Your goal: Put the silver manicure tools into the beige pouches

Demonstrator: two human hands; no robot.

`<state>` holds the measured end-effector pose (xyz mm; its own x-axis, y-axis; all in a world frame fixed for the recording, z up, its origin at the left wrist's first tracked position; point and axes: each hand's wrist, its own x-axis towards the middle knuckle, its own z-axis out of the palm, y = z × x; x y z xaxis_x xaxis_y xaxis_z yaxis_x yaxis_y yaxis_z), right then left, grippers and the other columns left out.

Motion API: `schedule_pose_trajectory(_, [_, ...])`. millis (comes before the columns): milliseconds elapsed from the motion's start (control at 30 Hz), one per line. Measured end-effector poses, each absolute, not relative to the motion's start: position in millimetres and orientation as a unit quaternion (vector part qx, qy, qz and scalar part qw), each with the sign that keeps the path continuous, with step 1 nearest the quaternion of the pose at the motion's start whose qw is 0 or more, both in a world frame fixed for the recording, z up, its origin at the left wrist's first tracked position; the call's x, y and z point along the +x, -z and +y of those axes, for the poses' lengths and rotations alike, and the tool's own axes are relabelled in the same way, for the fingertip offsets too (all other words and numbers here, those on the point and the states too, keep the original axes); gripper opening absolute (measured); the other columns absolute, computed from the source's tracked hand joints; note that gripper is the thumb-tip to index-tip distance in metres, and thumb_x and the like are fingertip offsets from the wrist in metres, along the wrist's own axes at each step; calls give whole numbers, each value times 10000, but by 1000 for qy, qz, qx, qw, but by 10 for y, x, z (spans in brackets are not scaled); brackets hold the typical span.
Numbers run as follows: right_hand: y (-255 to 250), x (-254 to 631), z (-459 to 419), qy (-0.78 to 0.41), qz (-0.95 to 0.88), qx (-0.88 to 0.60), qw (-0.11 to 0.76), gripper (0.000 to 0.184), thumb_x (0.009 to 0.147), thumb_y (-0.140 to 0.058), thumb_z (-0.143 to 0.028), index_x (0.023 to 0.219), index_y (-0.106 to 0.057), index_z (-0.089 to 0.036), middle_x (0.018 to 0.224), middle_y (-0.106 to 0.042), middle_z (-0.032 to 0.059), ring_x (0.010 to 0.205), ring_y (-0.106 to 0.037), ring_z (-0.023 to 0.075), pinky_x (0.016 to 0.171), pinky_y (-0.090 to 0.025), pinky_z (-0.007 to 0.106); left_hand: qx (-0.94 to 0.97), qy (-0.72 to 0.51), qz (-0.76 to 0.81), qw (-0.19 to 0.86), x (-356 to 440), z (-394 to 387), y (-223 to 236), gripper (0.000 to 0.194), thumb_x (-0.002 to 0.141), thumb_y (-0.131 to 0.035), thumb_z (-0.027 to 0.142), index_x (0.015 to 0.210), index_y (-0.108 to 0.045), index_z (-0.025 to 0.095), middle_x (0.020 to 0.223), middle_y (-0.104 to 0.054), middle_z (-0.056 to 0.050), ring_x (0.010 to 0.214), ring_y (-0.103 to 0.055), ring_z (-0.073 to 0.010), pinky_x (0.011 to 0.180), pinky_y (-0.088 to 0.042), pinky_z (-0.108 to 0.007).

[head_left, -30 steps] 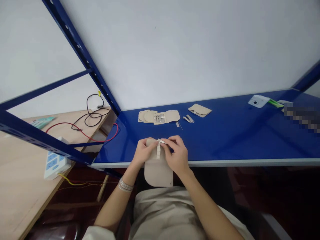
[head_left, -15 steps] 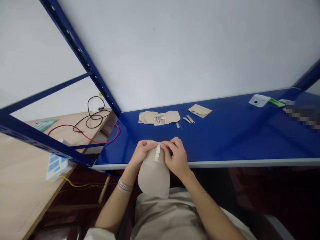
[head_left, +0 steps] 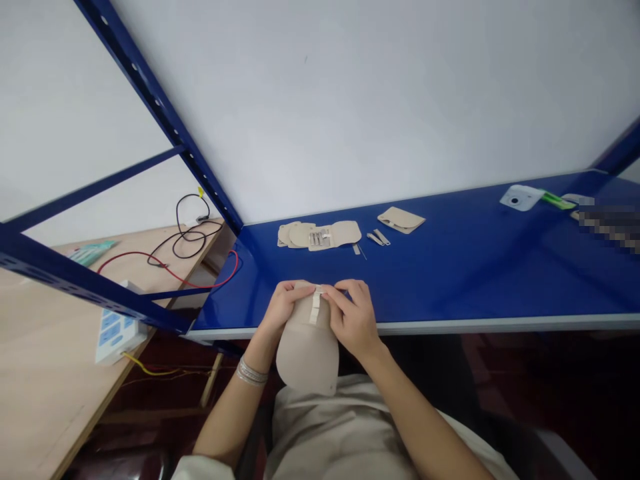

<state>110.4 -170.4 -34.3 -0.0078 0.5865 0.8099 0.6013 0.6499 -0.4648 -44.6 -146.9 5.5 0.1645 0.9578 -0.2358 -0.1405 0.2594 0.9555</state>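
Note:
A beige manicure case [head_left: 306,360] hangs open over the table's front edge, its rounded flap towards my lap. A pale elastic strip [head_left: 315,310] runs down its inner face. My left hand [head_left: 285,305] is closed on the case's upper left, thumb on top near the strip. My right hand [head_left: 351,310] pinches at the strip's upper end and grips the case's right side. A small dark, thin bit shows under its fingers; I cannot make out what it is. Farther back lie an open manicure case with metal tools [head_left: 320,237] and a pair of nail clippers [head_left: 379,238].
Stacked beige cases [head_left: 295,235] and a closed case [head_left: 401,219] lie on the blue table [head_left: 475,267]. A white device [head_left: 521,198] with a green strap is at the right. Blue posts, cables [head_left: 190,230] and a power strip [head_left: 117,333] are at the left.
My right fingers have shifted slightly along the top of the strip, and the thin light thing at their tips no longer shows. The case stays in both hands.

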Motion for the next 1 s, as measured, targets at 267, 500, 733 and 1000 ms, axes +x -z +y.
schedule_pose_trajectory(267, [250,1187,-1665,-165,-654,-410,614,176,868,-597,-219,1027,-672,-219,917,-656,58,845,-601,189,796,-497,353,429,-458,479,614,-448,-1446,-23,241,637,-773,325,691,-676,111,605,-621,-5,517,-520,-96,529,-388,-196])
schedule_pose_trajectory(500, [219,1235,-1647,-207,-647,-424,599,77,848,-629,-249,860,-701,-225,892,-682,44,864,-618,190,807,-498,345,472,-478,501,545,-409,-1459,84,291,743,-707,408,749,-670,119,650,-621,-7,578,-523,-108,553,-387,-198])
schedule_pose_trajectory(733, [246,1166,-1644,-192,-655,-454,573,103,830,-650,-276,850,-745,-241,885,-659,53,833,-622,194,795,-500,366,535,-444,488,528,-356,-1525,45,339,767,-691,458,766,-657,121,664,-612,-3,578,-506,-99,553,-379,-194])
schedule_pose_trajectory(1000, [-131,1744,-1234,-202,-698,-468,503,182,790,-661,-317,911,-739,-205,895,-708,60,796,-649,190,702,-517,318,447,-502,494,552,-359,-1459,86,369,720,-732,480,780,-685,119,658,-629,-5,565,-519,-99,544,-390,-197])
